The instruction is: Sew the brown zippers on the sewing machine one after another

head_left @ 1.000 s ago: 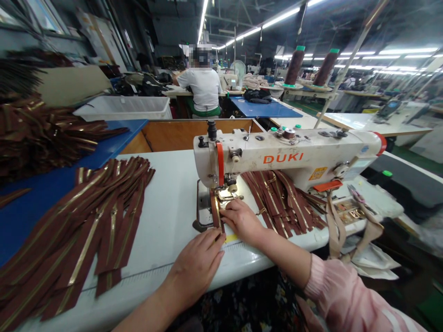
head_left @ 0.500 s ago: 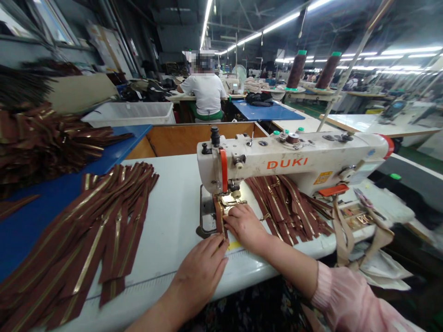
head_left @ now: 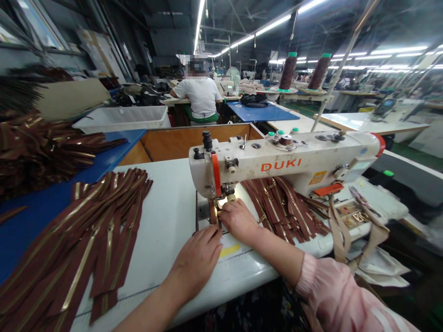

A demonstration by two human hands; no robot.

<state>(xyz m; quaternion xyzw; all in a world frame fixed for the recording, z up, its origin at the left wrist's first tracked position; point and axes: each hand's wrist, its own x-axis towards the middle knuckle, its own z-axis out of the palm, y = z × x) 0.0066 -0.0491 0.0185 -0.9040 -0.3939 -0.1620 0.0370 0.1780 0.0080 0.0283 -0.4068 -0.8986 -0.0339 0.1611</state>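
Note:
A brown zipper (head_left: 213, 216) with gold teeth lies under the needle end of a white sewing machine (head_left: 249, 161). My left hand (head_left: 197, 256) holds the zipper's near end, its fingers pressed together and the tips partly hidden. Closer to the presser foot, my right hand (head_left: 239, 221) pinches the zipper's right edge with bent fingers. More brown zippers (head_left: 280, 207) lie under the machine arm, to the right of my right hand. Left of the machine, a long bundle of brown zippers (head_left: 100, 230) is spread over the white tabletop (head_left: 169, 193).
A large heap of zippers (head_left: 44, 147) sits on a blue table (head_left: 44, 203) at the left. Scissors (head_left: 363, 200) and a small tray of metal parts (head_left: 353, 216) are at the right, beside beige straps (head_left: 341, 230). Ahead, a person in a white shirt (head_left: 202, 94) sits facing away.
Both hands have moved forward with the zipper, which now reaches further under the presser foot. More of the yellow strip on the tabletop shows. The view has shifted slightly.

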